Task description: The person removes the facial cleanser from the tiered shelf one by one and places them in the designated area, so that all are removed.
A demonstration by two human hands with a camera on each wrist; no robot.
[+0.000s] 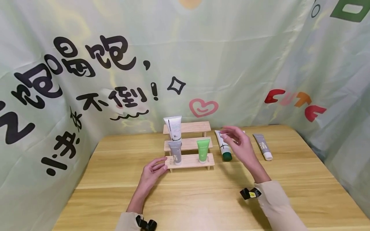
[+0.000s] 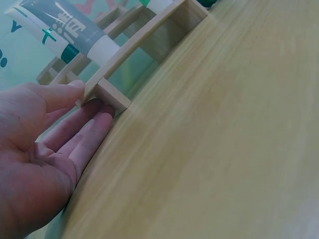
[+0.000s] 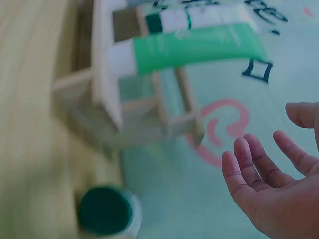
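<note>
A three-step wooden display stand [image 1: 189, 162] is on the table. My left hand [image 1: 152, 172] holds the left end of its lowest step, thumb on the plank end and fingertips by the leg [image 2: 113, 94]. On that step stand a grey tube [image 1: 175, 152] and a green tube [image 1: 203, 150], both cap down. A white tube [image 1: 174, 128] with a dark green cap stands behind the grey one. Right of the stand, my right hand [image 1: 238, 142] hovers with loosely bent fingers, nothing in it. Below it, partly hidden, lies a white tube with a green cap [image 1: 226, 156].
Another grey tube [image 1: 263, 147] with a white cap lies farther right on the wooden table [image 1: 115, 192]. A printed cloth [image 1: 231, 64] hangs behind and along both sides of the table. Each wrist wears a small black camera.
</note>
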